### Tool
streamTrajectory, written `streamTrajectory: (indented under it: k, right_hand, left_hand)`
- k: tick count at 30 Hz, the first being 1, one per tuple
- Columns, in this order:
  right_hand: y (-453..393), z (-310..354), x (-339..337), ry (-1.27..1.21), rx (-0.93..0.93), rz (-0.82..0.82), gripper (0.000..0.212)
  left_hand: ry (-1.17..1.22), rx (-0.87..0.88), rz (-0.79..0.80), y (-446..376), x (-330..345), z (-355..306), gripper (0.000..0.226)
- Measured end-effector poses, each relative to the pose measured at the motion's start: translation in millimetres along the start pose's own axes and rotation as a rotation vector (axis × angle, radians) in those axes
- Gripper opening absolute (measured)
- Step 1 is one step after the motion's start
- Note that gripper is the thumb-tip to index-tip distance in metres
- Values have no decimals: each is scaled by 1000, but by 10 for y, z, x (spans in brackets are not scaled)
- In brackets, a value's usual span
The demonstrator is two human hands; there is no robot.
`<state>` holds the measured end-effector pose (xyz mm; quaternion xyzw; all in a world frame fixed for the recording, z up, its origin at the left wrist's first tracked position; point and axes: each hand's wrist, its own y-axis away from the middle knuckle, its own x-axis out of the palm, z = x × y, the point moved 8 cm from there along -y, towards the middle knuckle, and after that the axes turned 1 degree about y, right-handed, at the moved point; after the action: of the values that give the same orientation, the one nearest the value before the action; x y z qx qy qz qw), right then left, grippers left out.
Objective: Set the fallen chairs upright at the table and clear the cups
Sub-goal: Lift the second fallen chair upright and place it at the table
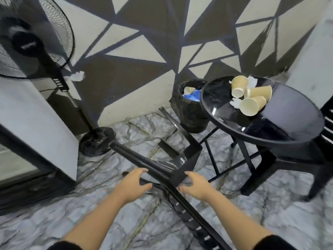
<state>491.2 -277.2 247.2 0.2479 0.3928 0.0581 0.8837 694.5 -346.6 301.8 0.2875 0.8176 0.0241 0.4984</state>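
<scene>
A black plastic chair (182,161) lies on its side on the marble floor, legs pointing toward the wall. My left hand (134,183) hovers open just beside one chair leg, fingers spread. My right hand (195,185) is open too, close above the seat edge, touching nothing that I can see. Three yellow paper cups (252,95) lie tipped over on the round black glass table (225,112) at the right, with crumpled tissue among them. A second black chair (320,168) stands at the table's right side, partly cut off.
A black bin (187,112) holding a cup and blue waste stands by the wall behind the table. A black standing fan (34,46) with its round base (97,141) is at the left, next to a glass-fronted cabinet (30,134).
</scene>
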Motion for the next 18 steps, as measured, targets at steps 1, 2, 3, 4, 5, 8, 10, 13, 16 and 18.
streamTrajectory:
  k: [1,2,3,4,5,8,10,13,16,18]
  right_hand:
    - [-22,-13,-14,1,18,-9,79]
    - [-49,-29,-27,-7,30,-18,79]
    - [-64,-48,-40,-31,46,-28,79]
    - [-66,-73,-55,-64,67,-39,79]
    - [-54,-104,-66,-87,87,-53,78]
    - [22,-222,-51,-120,151,-90,72]
    - [69,-324,-14,-146,194,-125,69]
    - [214,-477,105,-192,274,-173,70]
    - [390,-688,370,-275,400,-214,79]
    - [469,-806,564,-318,468,-222,84]
  left_hand:
    - [-7,14,22,-89,8,-7,61]
    - [-5,28,34,-172,6,-13,62]
    - [-4,46,45,-254,-4,-28,62]
    - [-7,66,61,-323,-10,-54,62]
    - [-10,79,80,-390,-2,-75,63]
    - [-30,121,165,-578,106,-143,63]
    - [-52,165,215,-700,198,-208,63]
    - [-93,248,321,-849,401,-287,64]
    - [-144,323,438,-937,655,-315,65]
    - [-175,376,486,-999,831,-302,63]
